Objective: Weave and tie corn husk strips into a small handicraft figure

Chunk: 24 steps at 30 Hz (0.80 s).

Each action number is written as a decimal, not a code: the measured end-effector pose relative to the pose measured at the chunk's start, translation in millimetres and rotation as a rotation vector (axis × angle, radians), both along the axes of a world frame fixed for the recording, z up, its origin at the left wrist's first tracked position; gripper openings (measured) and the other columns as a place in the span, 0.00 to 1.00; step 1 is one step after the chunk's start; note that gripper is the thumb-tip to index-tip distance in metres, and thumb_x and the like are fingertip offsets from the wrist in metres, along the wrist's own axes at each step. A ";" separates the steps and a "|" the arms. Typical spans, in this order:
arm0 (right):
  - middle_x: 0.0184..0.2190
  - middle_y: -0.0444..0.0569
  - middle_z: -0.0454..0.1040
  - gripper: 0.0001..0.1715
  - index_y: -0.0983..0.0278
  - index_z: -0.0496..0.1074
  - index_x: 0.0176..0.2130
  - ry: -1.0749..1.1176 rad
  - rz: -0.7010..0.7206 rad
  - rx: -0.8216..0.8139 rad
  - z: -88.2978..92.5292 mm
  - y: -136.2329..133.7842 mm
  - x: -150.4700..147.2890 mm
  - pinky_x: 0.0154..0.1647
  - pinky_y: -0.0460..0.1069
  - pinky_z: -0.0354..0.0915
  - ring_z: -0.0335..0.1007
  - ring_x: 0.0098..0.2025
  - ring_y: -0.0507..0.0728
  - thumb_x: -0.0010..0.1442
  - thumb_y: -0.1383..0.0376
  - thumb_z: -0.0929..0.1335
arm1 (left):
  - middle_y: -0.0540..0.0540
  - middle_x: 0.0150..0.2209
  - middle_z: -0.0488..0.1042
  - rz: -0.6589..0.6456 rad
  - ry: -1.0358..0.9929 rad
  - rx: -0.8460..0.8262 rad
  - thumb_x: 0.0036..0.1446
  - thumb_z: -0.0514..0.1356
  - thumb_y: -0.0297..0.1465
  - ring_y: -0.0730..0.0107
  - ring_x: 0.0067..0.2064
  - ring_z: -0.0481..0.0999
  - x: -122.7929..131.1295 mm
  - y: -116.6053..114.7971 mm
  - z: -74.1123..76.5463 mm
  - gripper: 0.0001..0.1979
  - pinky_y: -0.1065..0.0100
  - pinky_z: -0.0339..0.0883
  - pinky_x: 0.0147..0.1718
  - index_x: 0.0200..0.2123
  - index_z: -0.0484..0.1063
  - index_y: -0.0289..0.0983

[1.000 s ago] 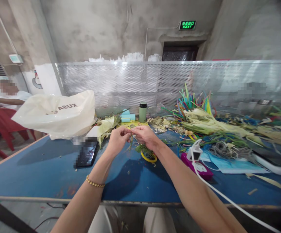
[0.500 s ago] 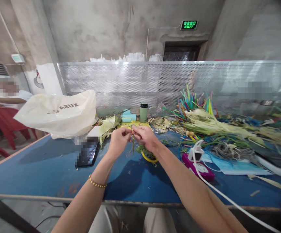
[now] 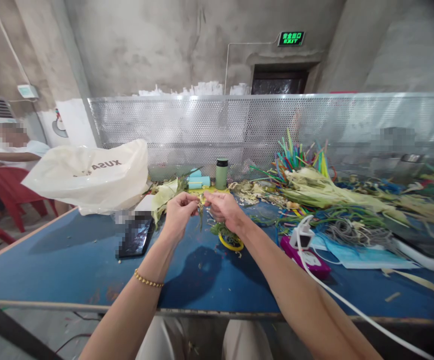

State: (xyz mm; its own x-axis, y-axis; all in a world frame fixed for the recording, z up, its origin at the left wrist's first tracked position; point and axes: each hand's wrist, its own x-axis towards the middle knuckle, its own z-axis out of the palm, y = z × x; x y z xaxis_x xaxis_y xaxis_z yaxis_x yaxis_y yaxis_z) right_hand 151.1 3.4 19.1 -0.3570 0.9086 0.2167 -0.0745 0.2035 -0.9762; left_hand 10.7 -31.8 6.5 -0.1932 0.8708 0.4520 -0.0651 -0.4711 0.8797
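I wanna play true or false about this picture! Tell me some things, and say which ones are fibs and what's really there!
1. The left hand and the right hand are close together. True.
2. The bottle is lying on its side. False: it stands upright.
3. A thin green strand hangs between the hands. True.
4. The table is pink. False: it is blue.
5. The big white bag is to the left of both hands. True.
6. The exit sign glows red. False: it glows green.
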 end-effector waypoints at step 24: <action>0.26 0.43 0.71 0.08 0.65 0.69 0.35 -0.173 -0.050 0.469 -6.6 5.3 0.1 0.22 0.45 0.65 0.67 0.22 0.49 0.54 0.65 0.69 | 0.51 0.22 0.71 0.107 0.165 0.026 0.44 0.59 0.26 0.75 0.24 0.68 2.7 4.7 -8.0 0.05 0.73 0.61 0.25 0.29 0.72 0.33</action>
State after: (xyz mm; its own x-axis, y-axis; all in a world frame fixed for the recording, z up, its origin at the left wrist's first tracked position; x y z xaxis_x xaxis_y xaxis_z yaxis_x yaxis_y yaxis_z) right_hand 151.2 8.7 12.4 -0.3825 0.7444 0.5474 0.1015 0.6227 -0.7759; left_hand 13.4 -27.1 -1.5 -0.2052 0.8372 0.5070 0.1308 -0.4899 0.8619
